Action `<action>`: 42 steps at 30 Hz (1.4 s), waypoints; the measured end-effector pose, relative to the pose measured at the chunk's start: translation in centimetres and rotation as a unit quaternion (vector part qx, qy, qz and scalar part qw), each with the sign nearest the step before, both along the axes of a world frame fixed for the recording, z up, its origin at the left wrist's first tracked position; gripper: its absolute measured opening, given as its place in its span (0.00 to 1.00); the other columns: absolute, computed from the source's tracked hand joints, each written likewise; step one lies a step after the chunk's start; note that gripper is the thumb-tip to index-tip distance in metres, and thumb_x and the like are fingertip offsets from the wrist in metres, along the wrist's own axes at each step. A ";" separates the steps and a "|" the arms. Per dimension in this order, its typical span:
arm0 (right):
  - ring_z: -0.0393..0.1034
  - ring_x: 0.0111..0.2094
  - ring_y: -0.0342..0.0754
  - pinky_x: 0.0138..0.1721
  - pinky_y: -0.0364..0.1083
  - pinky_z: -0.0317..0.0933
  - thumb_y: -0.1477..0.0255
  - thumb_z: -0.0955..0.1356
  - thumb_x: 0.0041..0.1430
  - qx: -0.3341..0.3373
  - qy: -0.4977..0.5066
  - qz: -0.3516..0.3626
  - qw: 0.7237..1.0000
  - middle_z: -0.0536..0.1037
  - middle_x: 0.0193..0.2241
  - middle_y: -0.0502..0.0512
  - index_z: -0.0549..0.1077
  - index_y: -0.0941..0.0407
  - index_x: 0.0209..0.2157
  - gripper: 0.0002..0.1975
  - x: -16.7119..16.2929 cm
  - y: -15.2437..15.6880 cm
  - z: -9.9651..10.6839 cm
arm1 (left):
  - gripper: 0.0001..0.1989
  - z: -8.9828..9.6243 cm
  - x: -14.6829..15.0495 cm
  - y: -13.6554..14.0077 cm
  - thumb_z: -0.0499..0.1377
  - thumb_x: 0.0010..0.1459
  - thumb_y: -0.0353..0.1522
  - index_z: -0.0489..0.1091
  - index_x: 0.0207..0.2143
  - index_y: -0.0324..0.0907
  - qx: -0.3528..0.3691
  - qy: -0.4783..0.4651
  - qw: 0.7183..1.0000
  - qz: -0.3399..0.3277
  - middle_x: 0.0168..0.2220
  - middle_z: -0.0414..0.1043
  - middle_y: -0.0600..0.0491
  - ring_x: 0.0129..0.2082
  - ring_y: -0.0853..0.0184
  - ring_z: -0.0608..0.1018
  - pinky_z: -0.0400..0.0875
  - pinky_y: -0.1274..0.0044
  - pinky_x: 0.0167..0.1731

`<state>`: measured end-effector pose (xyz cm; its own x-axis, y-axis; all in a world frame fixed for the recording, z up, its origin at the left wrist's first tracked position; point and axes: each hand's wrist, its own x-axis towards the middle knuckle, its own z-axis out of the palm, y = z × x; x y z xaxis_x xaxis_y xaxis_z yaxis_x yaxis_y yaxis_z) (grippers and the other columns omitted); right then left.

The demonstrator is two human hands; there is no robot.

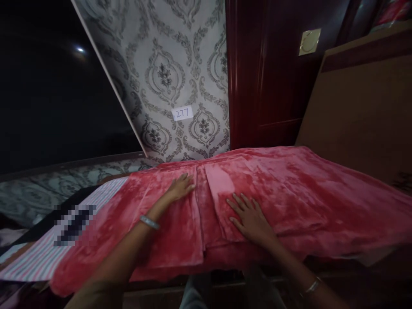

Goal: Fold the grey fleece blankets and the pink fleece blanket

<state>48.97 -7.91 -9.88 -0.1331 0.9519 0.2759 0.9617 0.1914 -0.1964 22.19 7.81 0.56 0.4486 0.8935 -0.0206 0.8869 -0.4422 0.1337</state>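
A red plush blanket (289, 189) lies spread across the surface in front of me, with folded panels whose edges meet near the middle. My left hand (183, 187) rests flat on the left folded panel, close to its edge, fingers stretched out. On the right panel lies my right hand (249, 216), palm down with fingers spread. Neither hand grips the fabric. Between them runs a strip of the lower blanket layer, where the panel edges stand apart. A bracelet circles each wrist.
Striped cloth (106, 191) shows under the blanket's left end. A large dark screen (64, 86) stands at the left. Behind are patterned wallpaper (167, 43) with a paper label (182, 113), a dark red wooden panel (264, 77), and a cardboard box (363, 107) at the right.
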 end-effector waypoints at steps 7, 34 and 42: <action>0.46 0.71 0.61 0.66 0.68 0.46 0.60 0.60 0.69 -0.052 0.028 -0.025 0.998 0.56 0.70 0.58 0.58 0.49 0.70 0.30 -0.5 0.8 0.5 | 0.34 -3.8 -2.1 -8.8 0.49 0.68 0.45 0.50 0.72 0.44 -0.002 0.038 0.999 0.013 0.73 0.44 0.40 0.73 0.50 0.47 0.41 0.51 0.69; 0.46 0.71 0.59 0.70 0.64 0.45 0.68 0.66 0.62 0.002 0.078 0.173 0.982 0.57 0.69 0.65 0.61 0.59 0.68 0.34 -15.8 -6.5 -1.3 | 0.37 -7.0 -20.7 -17.3 0.69 0.50 0.43 0.69 0.60 0.38 -0.073 -0.499 0.803 0.318 0.44 0.80 0.43 0.51 0.53 0.80 0.73 0.65 0.53; 0.46 0.71 0.61 0.70 0.66 0.42 0.67 0.72 0.56 0.004 0.168 0.192 0.967 0.54 0.70 0.67 0.48 0.56 0.73 0.48 -20.7 -6.3 4.4 | 0.42 -3.2 -17.0 -17.6 0.65 0.52 0.49 0.61 0.67 0.46 -0.032 -0.533 0.803 0.264 0.56 0.75 0.43 0.58 0.54 0.75 0.73 0.68 0.52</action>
